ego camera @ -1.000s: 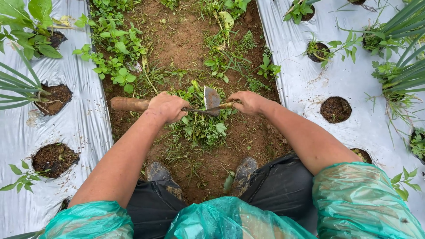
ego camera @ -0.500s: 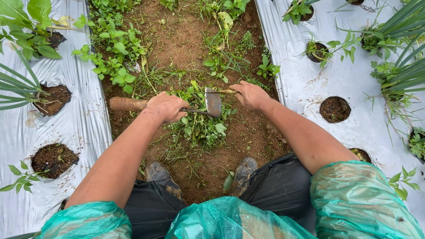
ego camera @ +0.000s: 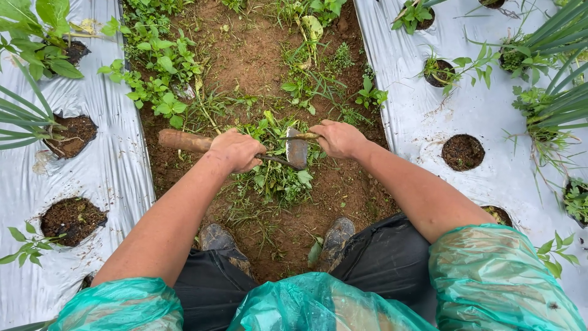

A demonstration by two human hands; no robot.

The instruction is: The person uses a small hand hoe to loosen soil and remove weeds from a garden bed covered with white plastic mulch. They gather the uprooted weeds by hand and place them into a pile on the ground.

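My left hand (ego camera: 236,150) grips a small hand hoe by its brown wooden handle (ego camera: 184,141), which sticks out to the left. The hoe's grey metal blade (ego camera: 296,147) hangs over a heap of pulled green weeds (ego camera: 275,175) on the brown soil. My right hand (ego camera: 338,138) is closed on a short thin stick (ego camera: 306,136) whose tip rests against the blade. Both hands are over the dirt furrow, just beyond my two muddy boots (ego camera: 338,236).
Silver plastic mulch sheets (ego camera: 110,178) flank the furrow on both sides, with round planting holes (ego camera: 464,151) of dark soil, some holding seedlings. Leafy weeds (ego camera: 156,67) grow along the furrow ahead. Long green leaves (ego camera: 560,86) reach in from the right.
My right hand has moved the stick along the blade, up and then back down a little. The hoe has tilted slightly, with its handle end a bit higher and further right.
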